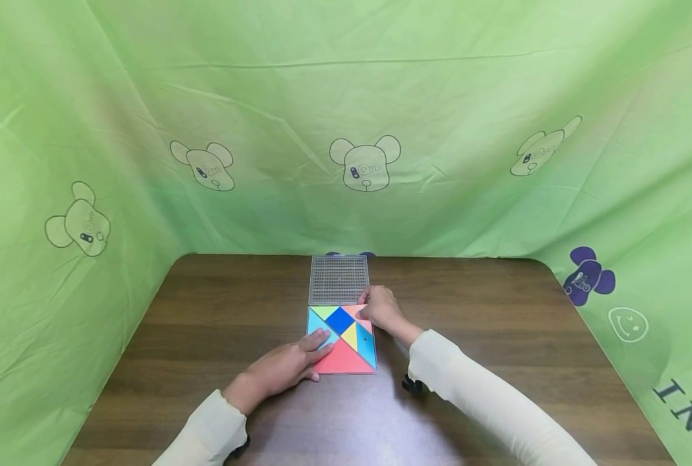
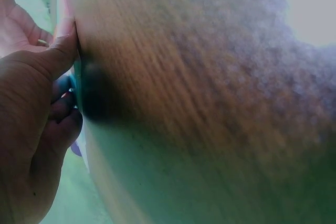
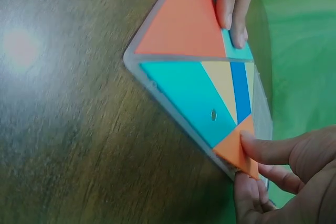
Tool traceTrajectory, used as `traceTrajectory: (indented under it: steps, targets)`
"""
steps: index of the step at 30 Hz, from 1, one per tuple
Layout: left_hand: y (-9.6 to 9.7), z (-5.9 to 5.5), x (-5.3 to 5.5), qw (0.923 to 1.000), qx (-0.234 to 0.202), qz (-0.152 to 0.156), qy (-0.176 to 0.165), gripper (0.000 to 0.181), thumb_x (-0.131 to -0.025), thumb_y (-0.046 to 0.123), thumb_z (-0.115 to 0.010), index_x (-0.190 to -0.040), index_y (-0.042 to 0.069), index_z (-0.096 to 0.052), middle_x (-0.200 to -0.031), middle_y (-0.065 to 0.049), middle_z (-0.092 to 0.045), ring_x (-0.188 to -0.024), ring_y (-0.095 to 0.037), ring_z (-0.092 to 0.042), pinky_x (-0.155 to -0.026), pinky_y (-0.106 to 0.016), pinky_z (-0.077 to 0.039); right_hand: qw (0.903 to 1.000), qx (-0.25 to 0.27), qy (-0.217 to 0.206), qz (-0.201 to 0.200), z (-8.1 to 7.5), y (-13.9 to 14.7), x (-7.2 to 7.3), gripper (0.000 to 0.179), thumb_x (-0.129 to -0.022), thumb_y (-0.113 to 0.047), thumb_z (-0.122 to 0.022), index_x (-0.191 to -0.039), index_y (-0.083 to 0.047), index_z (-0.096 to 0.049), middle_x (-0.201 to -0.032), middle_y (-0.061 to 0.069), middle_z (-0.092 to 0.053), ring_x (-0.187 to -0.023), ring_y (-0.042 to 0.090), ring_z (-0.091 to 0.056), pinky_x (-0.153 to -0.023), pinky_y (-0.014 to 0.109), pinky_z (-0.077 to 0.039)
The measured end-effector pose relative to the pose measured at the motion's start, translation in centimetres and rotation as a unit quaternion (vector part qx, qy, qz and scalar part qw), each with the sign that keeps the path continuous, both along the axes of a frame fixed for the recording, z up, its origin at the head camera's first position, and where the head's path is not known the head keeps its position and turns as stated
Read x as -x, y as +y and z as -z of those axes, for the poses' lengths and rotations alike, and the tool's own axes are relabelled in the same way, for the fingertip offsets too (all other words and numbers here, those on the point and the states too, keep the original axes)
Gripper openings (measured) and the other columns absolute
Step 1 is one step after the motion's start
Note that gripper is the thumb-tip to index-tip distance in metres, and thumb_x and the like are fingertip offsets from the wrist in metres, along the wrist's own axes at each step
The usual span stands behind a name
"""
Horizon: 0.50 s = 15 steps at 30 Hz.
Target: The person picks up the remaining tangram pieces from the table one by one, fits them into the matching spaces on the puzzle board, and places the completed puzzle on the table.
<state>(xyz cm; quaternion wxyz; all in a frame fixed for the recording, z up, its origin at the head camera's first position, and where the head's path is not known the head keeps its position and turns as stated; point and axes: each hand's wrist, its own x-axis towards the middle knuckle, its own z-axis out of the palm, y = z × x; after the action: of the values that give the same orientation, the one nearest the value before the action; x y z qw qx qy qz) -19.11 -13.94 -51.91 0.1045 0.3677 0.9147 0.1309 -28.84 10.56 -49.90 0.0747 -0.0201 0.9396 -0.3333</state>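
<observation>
A square tangram in a clear tray [image 3: 137, 72] lies on the table, its coloured pieces set edge to edge. Spread, fairly straight fingers of my left hand [image 1: 287, 364] rest on the light blue triangle [image 1: 316, 320], with the thumb at the tray's near left edge. At the far right corner, my right hand [image 1: 382, 307] pinches the small salmon triangle [image 3: 236, 145], thumb on top and fingertips at the corner's edge. Between the hands show a blue square [image 1: 340, 320], a yellow triangle [image 1: 351, 336], a blue parallelogram [image 1: 366, 346] and a large red triangle [image 1: 342, 359].
Directly beyond the tangram lies a clear gridded panel [image 1: 338, 279], near the table's back edge. The brown wooden table [image 1: 223, 310] is enclosed by green printed cloth [image 1: 299, 213] at the back and sides. A dark band [image 1: 411, 384] shows under the right sleeve.
</observation>
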Motion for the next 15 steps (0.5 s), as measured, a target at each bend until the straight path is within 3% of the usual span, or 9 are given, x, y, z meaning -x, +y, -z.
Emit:
traceTrajectory:
  steps: [10, 15]
  targets:
    - [0.05, -0.20, 0.05, 1.0000, 0.003, -0.004, -0.002, 0.069, -0.098, 0.043, -0.064, -0.158, 0.020, -0.040, -0.170, -0.005, -0.029, -0.155, -0.026, -0.034, -0.108, -0.039, -0.052, 0.9999, 0.001, 0.017, 0.000, 0.25, 0.39, 0.37, 0.026, -0.073, -0.007, -0.091, -0.079, -0.008, -0.066, -0.080, 0.005, -0.065, -0.087, 0.024, -0.061, -0.088, 0.041, -0.052]
    - [0.01, 0.09, -0.02, 0.9999, -0.008, -0.005, -0.008, 0.068, -0.099, 0.044, -0.063, -0.158, 0.020, -0.039, -0.170, -0.005, -0.028, -0.154, -0.026, -0.034, -0.109, -0.040, -0.051, 0.9996, 0.007, 0.025, -0.013, 0.52, 0.77, 0.26, 0.024, -0.073, -0.005, -0.091, -0.077, -0.006, -0.066, -0.073, 0.003, -0.062, -0.078, 0.019, -0.058, -0.074, 0.031, -0.050]
